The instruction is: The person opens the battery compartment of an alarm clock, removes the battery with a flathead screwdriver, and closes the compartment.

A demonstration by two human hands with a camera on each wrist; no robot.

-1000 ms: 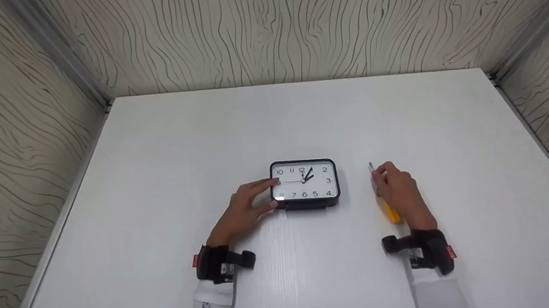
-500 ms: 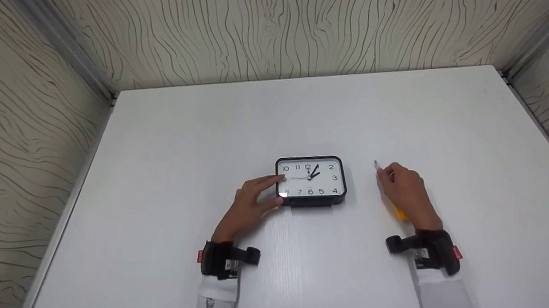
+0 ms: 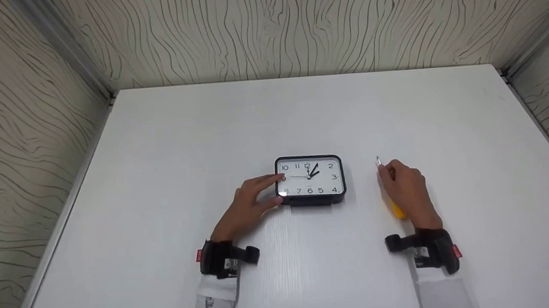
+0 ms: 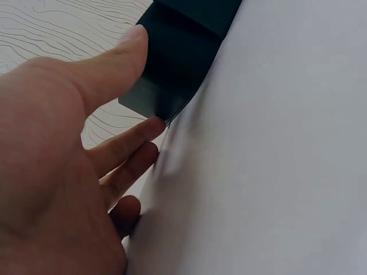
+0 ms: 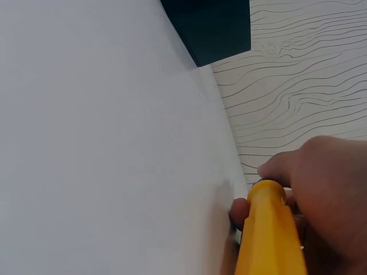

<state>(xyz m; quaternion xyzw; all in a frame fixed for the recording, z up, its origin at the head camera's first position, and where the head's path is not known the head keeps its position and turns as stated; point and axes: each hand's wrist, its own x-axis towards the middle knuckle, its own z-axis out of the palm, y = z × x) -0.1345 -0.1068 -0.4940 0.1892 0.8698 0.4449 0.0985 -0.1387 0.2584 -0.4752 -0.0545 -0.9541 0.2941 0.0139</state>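
Clock (image 3: 301, 185) held, tool (image 3: 397, 211) in grip off its right side

Both hands are busy: left hand (image 3: 245, 207) grips the clock's left end, right hand (image 3: 408, 191) pinches the tool, tip pointing away. Looks like the step is getting the tool in hand while steadying the clock. Next move probably calls for settling that pinch, imo. Can't tell if the tool's off the surface (image 3: 301, 117). Vs half a second ago, more of its yellow end shows; clock grip's unchanged.
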